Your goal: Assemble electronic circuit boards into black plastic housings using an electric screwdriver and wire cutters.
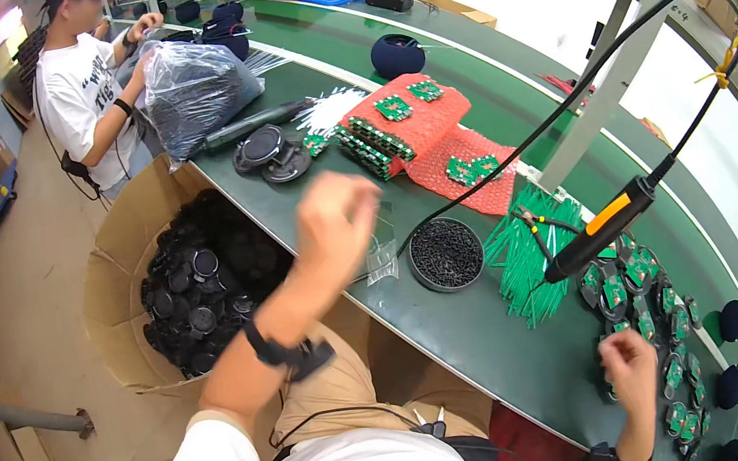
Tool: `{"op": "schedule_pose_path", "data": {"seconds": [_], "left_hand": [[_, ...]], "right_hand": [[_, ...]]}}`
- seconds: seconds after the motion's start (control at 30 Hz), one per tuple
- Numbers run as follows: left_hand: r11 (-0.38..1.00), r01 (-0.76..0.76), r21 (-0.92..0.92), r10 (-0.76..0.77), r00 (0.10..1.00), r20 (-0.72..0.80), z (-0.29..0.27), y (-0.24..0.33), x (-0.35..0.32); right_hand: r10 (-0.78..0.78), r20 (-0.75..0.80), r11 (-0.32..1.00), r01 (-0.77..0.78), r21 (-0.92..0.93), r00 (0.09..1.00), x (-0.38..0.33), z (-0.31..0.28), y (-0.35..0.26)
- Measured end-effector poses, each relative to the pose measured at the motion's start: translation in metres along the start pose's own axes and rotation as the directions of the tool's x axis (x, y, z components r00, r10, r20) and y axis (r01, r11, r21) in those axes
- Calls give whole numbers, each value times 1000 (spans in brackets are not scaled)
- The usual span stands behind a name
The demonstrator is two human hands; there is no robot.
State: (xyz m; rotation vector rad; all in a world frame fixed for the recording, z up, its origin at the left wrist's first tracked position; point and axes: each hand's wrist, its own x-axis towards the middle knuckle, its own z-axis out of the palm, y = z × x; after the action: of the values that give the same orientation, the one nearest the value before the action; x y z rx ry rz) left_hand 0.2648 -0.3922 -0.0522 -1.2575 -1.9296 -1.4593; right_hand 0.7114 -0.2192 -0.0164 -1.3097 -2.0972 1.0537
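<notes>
Currently, board assemblies (645,323) sit beside your curled right hand (630,362), toward the worktop's (456,343) right end; curled left hand (336,226) over near edge. Can't tell either grip.

The left hand (335,221) was blurred, its fingers (364,196) curled inward, the left forearm (242,377) slanting up and rightward. The right hand (631,370) sat lower, loosely bent, with the 2 hands well apart.
</notes>
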Motion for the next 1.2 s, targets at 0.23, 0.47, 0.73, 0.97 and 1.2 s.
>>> {"op": "schedule_pose_path", "data": {"seconds": [0.23, 0.47, 0.73, 0.97, 1.2], "left_hand": [[718, 284, 635, -406, 913, 51, -53, -176, 42], [821, 257, 509, -299, 954, 0, -58, -200, 41], [519, 332, 788, -560, 828, 20, -40, -174, 75], [569, 277, 774, -537, 838, 94, -47, -181, 72], [521, 417, 745, -631, 775, 7, -32, -177, 90]], "right_hand": [[-30, 303, 999, 17, 44, 953, 5, 57, -19], [-75, 390, 997, 63, 45, 918, 3, 74, -30], [-116, 470, 993, 102, 54, 875, 4, 98, -31], [-89, 548, 996, 82, 36, 832, 20, 111, -23], [-106, 543, 994, 82, 68, 833, 17, 109, -22]]}}
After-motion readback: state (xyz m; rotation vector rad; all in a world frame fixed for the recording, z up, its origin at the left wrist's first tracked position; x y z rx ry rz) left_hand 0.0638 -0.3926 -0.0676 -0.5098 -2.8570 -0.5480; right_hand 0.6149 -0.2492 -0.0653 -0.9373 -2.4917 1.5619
